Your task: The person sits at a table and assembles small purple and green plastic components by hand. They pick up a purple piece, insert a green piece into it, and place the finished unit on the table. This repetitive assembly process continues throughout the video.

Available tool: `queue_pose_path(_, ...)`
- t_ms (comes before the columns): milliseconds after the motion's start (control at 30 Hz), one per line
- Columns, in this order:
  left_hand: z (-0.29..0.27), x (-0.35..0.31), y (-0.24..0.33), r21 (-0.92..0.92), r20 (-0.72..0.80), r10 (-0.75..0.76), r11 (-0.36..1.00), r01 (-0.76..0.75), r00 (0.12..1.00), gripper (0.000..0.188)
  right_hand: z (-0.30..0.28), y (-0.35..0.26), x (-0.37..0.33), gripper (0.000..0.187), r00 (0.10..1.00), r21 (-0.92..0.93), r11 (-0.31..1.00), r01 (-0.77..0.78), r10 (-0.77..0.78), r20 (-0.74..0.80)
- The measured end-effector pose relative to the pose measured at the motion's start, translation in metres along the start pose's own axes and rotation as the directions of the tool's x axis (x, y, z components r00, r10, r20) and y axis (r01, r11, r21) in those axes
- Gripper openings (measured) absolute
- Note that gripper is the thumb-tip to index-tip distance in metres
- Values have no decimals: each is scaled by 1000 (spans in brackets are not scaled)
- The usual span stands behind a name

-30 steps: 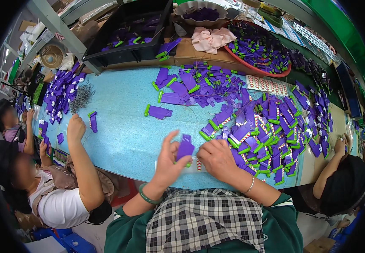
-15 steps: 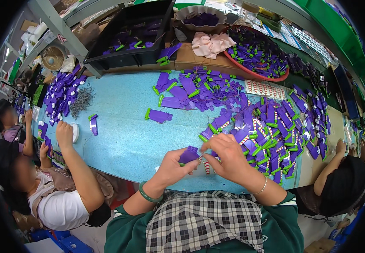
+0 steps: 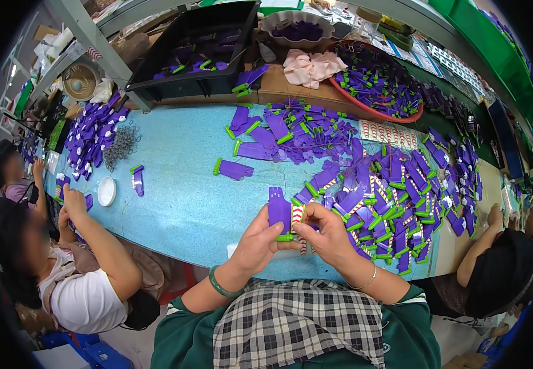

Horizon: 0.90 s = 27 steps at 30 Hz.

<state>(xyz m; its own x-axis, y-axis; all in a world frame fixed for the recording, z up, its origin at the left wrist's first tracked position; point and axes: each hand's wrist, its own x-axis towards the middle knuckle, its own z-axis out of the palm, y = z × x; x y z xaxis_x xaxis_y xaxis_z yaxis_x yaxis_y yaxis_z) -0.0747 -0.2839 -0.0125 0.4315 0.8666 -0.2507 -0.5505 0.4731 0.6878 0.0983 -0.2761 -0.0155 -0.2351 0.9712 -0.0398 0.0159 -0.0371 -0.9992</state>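
My left hand (image 3: 251,245) is closed round a flat purple plastic piece (image 3: 278,208) with a bright green end, held upright above the near edge of the table. Against the right side of that piece is a striped red-and-white sticker (image 3: 297,213), pinched by the thumb and fingers of my right hand (image 3: 329,237). Whether the sticker is stuck down along its edge, I cannot tell. Just right of my hands spreads a heap of purple pieces (image 3: 356,198) with green ends, many bearing similar stripes. Farther off lie plain purple pieces (image 3: 276,125).
A sheet of striped stickers (image 3: 389,133) lies beyond the heap. Behind stand a black tray (image 3: 180,87), a pink cloth (image 3: 309,66) and a red basin (image 3: 396,117) of purple pieces. Co-workers sit on both sides; a white round dish (image 3: 107,191) is at the left.
The purple piece has been turned so its full length stands up, green end down. My right hand has closed in beside it, with the striped sticker now showing against the piece.
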Motion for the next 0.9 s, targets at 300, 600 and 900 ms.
queue_pose_path(300,-2,1,-4,-62,41,-37,997,40,998,45,1,2,1,14,996,-152,985,80,-86,-29)
queue_pose_path(600,-3,1,-7,-54,54,-27,998,30,998,51,1,-3,0,14,991,-217,970,114,-125,-40)
queue_pose_path(900,-2,3,-12,111,56,16,994,-22,998,48,0,-1,-1,15,973,-309,929,204,-227,-40)
